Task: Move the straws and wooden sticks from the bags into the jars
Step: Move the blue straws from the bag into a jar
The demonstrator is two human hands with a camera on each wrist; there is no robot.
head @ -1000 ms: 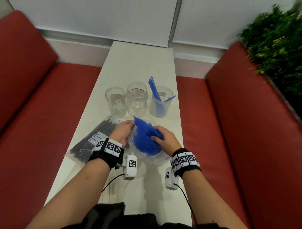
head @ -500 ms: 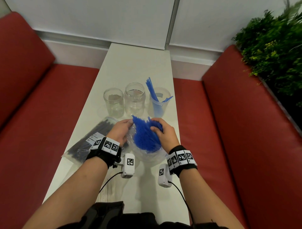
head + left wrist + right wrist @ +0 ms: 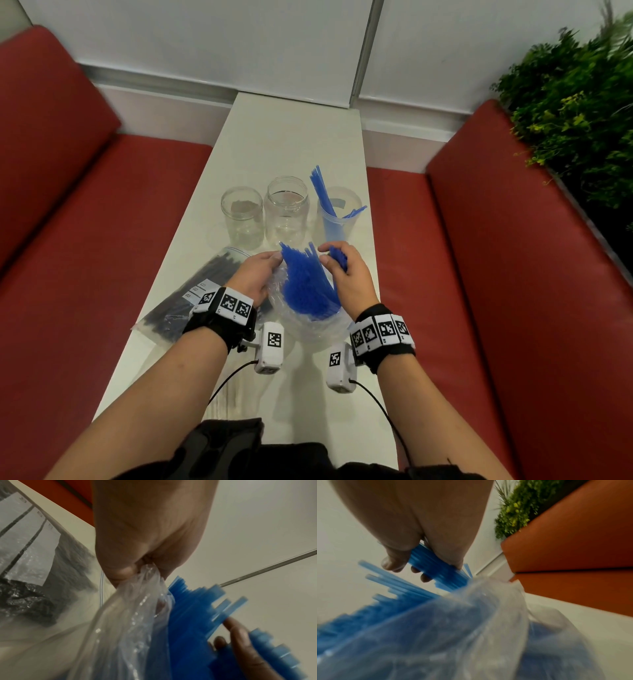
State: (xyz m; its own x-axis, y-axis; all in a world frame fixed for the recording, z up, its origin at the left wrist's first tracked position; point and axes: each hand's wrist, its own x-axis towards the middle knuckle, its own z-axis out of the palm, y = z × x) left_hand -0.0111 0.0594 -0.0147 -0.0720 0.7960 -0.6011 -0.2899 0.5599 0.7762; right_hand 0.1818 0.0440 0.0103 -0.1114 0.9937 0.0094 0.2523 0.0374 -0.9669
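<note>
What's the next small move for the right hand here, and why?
Probably lift the right hand up and away to draw its small bunch of blue straws clear of the clear bag, then toward the right jar, which already holds straws. The left hand pinches the bag's edge, steadying it; the other two jars look strawless.

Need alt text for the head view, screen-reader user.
Left hand pinches open a clear bag of blue straws on a white table while the right hand holds a small bunch from it. Behind stand three clear jars, the rightmost jar already holding straws; a bag of dark sticks lies left.
</note>
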